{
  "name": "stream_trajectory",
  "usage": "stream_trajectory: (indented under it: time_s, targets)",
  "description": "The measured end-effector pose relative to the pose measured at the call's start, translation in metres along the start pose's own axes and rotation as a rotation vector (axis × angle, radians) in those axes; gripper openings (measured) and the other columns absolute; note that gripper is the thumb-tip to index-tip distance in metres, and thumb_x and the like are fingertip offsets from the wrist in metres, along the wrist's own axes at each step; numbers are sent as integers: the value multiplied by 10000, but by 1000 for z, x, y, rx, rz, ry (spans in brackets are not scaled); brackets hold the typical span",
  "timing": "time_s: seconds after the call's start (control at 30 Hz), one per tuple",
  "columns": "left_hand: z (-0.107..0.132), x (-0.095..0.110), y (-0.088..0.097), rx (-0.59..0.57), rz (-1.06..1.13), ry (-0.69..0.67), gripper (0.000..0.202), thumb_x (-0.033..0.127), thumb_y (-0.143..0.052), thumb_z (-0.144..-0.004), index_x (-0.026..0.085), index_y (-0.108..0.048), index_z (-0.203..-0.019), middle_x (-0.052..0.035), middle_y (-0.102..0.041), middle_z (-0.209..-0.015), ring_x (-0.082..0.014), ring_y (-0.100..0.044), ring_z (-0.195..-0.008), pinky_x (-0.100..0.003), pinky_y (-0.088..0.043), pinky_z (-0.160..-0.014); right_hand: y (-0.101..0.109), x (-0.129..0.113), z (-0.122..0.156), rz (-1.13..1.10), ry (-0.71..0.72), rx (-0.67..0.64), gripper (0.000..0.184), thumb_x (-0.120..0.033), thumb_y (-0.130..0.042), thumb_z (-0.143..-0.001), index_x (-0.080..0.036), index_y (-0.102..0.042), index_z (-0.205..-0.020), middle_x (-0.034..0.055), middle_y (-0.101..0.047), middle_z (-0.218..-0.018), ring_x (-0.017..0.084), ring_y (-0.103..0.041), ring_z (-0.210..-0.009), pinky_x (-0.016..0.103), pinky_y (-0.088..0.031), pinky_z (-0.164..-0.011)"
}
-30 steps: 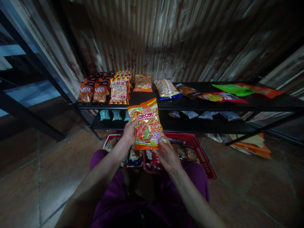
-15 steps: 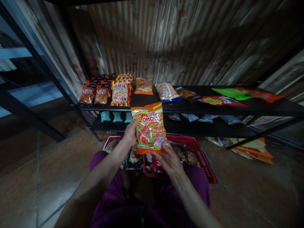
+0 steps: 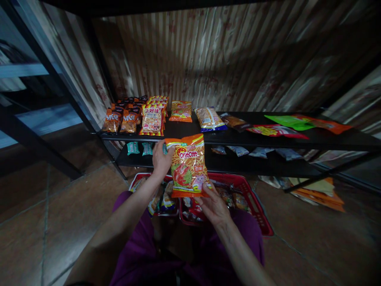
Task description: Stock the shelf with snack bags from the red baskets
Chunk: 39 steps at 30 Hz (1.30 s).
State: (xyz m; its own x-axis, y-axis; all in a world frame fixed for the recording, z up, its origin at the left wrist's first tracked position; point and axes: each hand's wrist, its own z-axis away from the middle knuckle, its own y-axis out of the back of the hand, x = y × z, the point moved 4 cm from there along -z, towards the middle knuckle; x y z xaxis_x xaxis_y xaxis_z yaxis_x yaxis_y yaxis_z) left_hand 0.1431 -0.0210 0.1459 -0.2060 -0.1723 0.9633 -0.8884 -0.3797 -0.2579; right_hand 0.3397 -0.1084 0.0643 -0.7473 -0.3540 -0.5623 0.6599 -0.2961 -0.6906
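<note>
An orange snack bag (image 3: 189,169), with a shrimp picture and a pink cartoon animal on it, is upright in front of the shelf edge, its printed face towards me. My left hand (image 3: 162,159) is at its upper left side, the thumb against the edge and some fingers partly hidden. At the lower right corner, my right hand (image 3: 214,204) pinches the bag with its thumb in front and fingers beneath. A similar orange bag (image 3: 181,111) stands on the upper shelf behind.
The black upper shelf (image 3: 178,129) also bears brown bags (image 3: 130,120), red-and-yellow bags (image 3: 151,120), a blue-and-clear bag (image 3: 209,119) and flat green packaging (image 3: 293,122). Teal packets (image 3: 133,148) lie below. A red basket (image 3: 262,216) with packets is between shelf and knees; orange packaging (image 3: 330,198) lies on the floor.
My left hand has slid up along the bag's left edge, its fingers less wrapped over it. The whole scene sits slightly lower in view. My right hand keeps its corner hold.
</note>
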Motion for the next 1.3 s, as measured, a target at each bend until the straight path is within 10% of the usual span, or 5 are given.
stream_trajectory:
  time_s: [0.17,0.37,0.83,1.13,1.3]
  targets:
    - [-18,58,-14,-47,-556,-613,480,381,-670,-705,212,-579,-1146,-70,-421,-1422,-262,-191,-1390,-425,-169,-1117,-6,-8,1,34,55,-73,461,-121,-802,-574,-271,-647,-981,4,-740,-924,181,-698,-796,256,-583,-612]
    - [-41,45,-48,-532,-975,-314,347,457,-558,-759,164,-661,-915,-79,-687,-910,-214,-610,-852,-334,-448,-760,-10,-6,1,70,54,-140,454,-120,-795,-596,-230,-656,-1014,47,-735,-959,208,-698,-825,320,-580,-722]
    - [-21,60,-49,-213,-891,-581,263,319,-561,-798,172,-603,-1012,-104,-601,-1085,-230,-510,-1068,-378,-350,-967,-17,-10,4,134,288,-30,476,-271,-767,-658,-278,-622,-1111,8,-724,-961,199,-675,-850,381,-548,-779]
    - [54,-5,-43,-299,350,321,497,448,-645,-745,165,-552,-1142,-104,-655,-1076,-246,-605,-1025,-368,-458,-910,-38,-13,23,1330,1371,-136,477,-126,-555,-807,-309,-550,-1247,53,-518,-1342,264,-431,-1260,509,-366,-1034]
    - [43,-23,-29,-175,570,504,437,456,-616,-768,101,-627,-1023,-131,-686,-1042,-257,-634,-998,-382,-470,-933,-37,12,34,1606,1375,-327,614,-211,-597,-807,-275,-381,-1378,95,-265,-1505,311,-255,-1363,552,-333,-1046]
